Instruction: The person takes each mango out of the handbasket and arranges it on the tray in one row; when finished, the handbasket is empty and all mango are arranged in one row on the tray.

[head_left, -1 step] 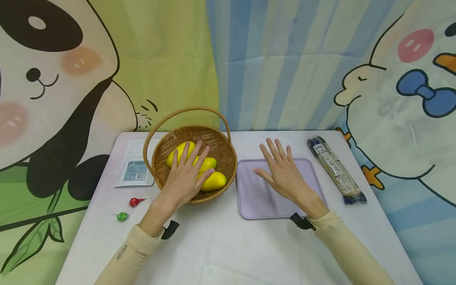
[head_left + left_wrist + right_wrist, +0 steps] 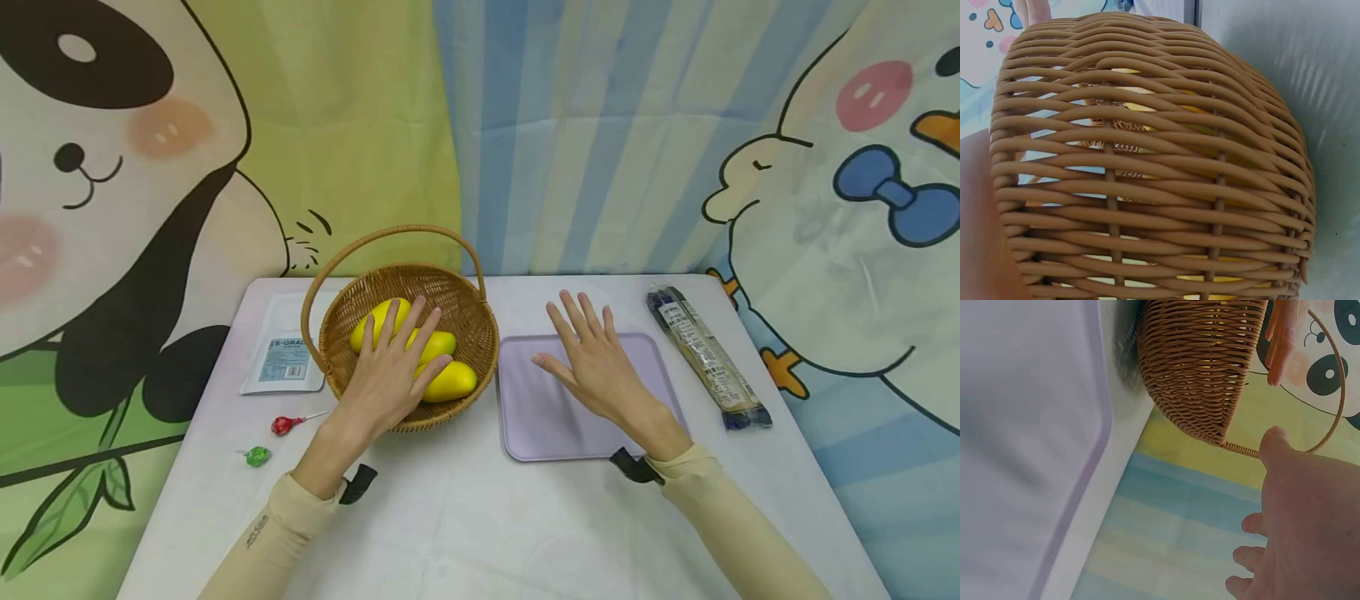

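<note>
Three mangoes (image 2: 454, 382) lie in the basket (image 2: 468, 325), bunched at its near side, probably because the rounded wall lets them settle against one another. The handle (image 2: 408, 228) arches up, leaving the mouth reachable from the front. Over that mouth is the left hand (image 2: 388, 375), back upward, its fingers straight and spread apart, gripping nothing; it partly hides the fruit. In the right wrist view those fingers appear outside the rim, above the basket, so the hand seems to hover; whether a fingertip touches a mango I cannot tell. The left wrist view is mostly filled by the weave, with yellow showing through its gaps.

Just beside the basket, on its right, the tray (image 2: 517, 417) lies flat, its low raised edge apparently meant to stop things sliding off. Above it hangs the right hand (image 2: 597, 371), palm down, fingers straight and apart, thumb out to the side, with nothing held. Both hands look placed alike, as if resting in the air.

Farther left, the pouch (image 2: 283, 358) lies flat near the basket, label upward and readable in part. Nearer the person are a red lollipop (image 2: 285, 426) and a green lollipop (image 2: 258, 456), apart. Right of the tray, the long packet (image 2: 708, 358) lies aslant on the table (image 2: 465, 525).
</note>
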`<action>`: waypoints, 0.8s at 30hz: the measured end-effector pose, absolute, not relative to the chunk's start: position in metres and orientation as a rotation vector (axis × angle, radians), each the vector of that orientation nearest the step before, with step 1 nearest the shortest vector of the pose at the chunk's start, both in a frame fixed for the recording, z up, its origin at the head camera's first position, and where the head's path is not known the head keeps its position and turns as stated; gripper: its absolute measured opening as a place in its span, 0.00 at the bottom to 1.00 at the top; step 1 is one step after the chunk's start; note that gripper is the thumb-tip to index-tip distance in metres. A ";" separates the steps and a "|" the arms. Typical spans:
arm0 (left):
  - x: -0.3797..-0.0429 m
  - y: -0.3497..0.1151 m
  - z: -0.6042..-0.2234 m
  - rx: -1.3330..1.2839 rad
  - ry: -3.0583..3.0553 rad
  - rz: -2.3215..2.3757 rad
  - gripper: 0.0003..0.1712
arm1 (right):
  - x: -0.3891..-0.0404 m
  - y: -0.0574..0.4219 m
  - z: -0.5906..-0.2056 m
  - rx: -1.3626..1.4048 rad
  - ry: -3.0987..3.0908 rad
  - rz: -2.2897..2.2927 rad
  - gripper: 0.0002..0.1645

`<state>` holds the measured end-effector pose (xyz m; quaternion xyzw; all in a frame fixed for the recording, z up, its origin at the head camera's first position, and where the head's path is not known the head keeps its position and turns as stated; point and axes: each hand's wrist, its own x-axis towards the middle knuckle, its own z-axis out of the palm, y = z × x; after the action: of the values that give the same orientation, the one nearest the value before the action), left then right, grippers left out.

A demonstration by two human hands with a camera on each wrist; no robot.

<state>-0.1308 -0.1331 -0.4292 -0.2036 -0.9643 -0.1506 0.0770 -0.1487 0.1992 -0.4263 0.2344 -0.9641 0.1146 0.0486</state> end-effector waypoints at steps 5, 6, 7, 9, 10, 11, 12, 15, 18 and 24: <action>-0.129 -0.134 -0.427 -0.611 -2.860 -0.465 0.41 | -0.147 0.200 -0.426 0.712 -2.939 0.359 0.51; -0.128 -0.134 -0.426 -0.612 -2.853 -0.476 0.41 | -0.147 0.200 -0.426 0.710 -2.936 0.360 0.51; -0.128 -0.135 -0.424 -0.614 -2.843 -0.492 0.41 | -0.146 0.200 -0.426 0.707 -2.934 0.363 0.51; -0.126 -0.136 -0.420 -0.614 -2.822 -0.526 0.42 | -0.146 0.200 -0.426 0.704 -2.928 0.363 0.51; -0.125 -0.137 -0.417 -0.615 -2.806 -0.550 0.41 | -0.146 0.200 -0.426 0.703 -2.924 0.361 0.51; -0.124 -0.138 -0.415 -0.618 -2.785 -0.577 0.41 | -0.146 0.200 -0.425 0.701 -2.918 0.359 0.51; -0.123 -0.140 -0.412 -0.622 -2.755 -0.599 0.41 | -0.146 0.200 -0.425 0.703 -2.912 0.361 0.51; -0.119 -0.144 -0.404 -0.637 -2.613 -0.652 0.37 | -0.146 0.199 -0.425 0.707 -2.891 0.369 0.50; -0.116 -0.148 -0.397 -0.663 -2.392 -0.695 0.31 | -0.146 0.198 -0.424 0.713 -2.871 0.387 0.49; -0.109 -0.152 -0.383 -0.658 -1.930 -0.738 0.20 | -0.146 0.195 -0.422 0.721 -2.835 0.380 0.47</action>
<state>-0.1093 -0.1522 -0.3831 -0.2683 -0.7866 -0.3010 0.4676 -0.1461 0.1948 -0.4219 0.2432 -0.9567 0.1281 0.0959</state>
